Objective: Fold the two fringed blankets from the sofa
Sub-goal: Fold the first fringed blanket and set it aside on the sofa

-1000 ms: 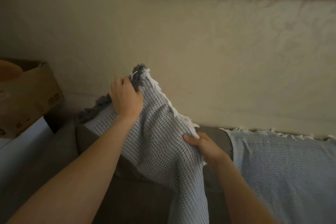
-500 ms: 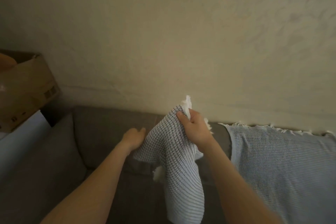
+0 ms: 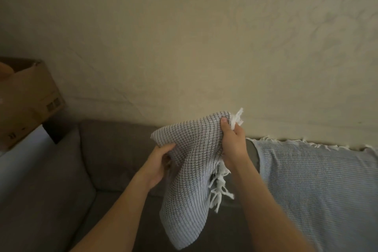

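While both hands, left hand and right hand, keep fingers clamped on the grey blanket, its bunched edges may fold crooked, with the fringe tangling.

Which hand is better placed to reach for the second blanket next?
Right. The right hand grips the held blanket beside the draped blanket on the sofa; the left hand is farther.

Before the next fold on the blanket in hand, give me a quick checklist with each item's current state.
1. Left hand grips the waffle-weave blanket: ok.
2. Right hand pinches the upper fringed corner: ok.
3. Edges aligned between hands: not ok, cloth bunched.
4. Lower end clear of the sofa: cannot tell.
5. Second blanket still draped over the sofa back, unfolded: ok.
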Demonstrator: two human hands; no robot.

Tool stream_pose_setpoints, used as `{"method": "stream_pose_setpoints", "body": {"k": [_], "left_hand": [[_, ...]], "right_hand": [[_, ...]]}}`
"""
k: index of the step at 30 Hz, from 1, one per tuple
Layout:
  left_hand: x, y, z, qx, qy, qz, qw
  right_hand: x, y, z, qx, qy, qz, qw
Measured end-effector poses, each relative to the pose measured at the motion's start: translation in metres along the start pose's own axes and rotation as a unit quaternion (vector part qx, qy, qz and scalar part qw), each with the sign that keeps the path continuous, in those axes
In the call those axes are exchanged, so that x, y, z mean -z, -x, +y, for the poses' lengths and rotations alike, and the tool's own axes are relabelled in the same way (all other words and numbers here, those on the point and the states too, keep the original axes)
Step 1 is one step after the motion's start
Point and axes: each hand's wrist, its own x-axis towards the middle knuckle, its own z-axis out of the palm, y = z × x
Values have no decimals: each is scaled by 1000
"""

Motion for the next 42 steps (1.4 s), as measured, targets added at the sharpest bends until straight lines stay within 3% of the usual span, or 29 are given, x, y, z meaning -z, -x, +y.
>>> {"method": "stream_pose_setpoints", "body": {"k": [3, 7, 11, 15, 19, 21, 25, 28, 30, 32, 37, 42], "left_hand": [[-3, 4, 9, -25, 29, -15, 999], [1, 5, 29, -15, -30, 10, 999], [13, -9, 48, -24, -157, 123, 980], [12, -19, 54, -36, -298, 176, 937], [6, -19, 65, -95, -293, 231, 923], [3, -17, 70, -127, -241, 258, 927], [1, -16, 81, -138, -209, 278, 927], [10, -14, 92, -123, -186, 305, 926], [13, -10, 96, -133, -203, 336, 910], [9, -7, 96, -157, -227, 359, 891], [4, 2, 93, -182, -251, 262, 914], [9, 10, 97, -184, -358, 125, 907]], "right_hand": [[3, 3, -8, -14, -22, 19, 999], [9, -2, -4, -9, -8, 40, 999], [19, -17, 5, 4, 106, 77, 991], [23, -32, 15, 13, 247, 99, 964], [27, -34, 17, -10, 378, 82, 922], [29, -38, 22, -48, 361, 75, 928], [31, -37, 13, -121, 174, 64, 975], [37, -30, 8, -116, 56, 9, 992], [37, -24, 10, -81, 57, -19, 995], [32, -17, 13, -32, 135, -30, 990], [16, -19, 17, -23, 238, 37, 970], [16, -16, 2, -31, 260, -81, 962]]}}
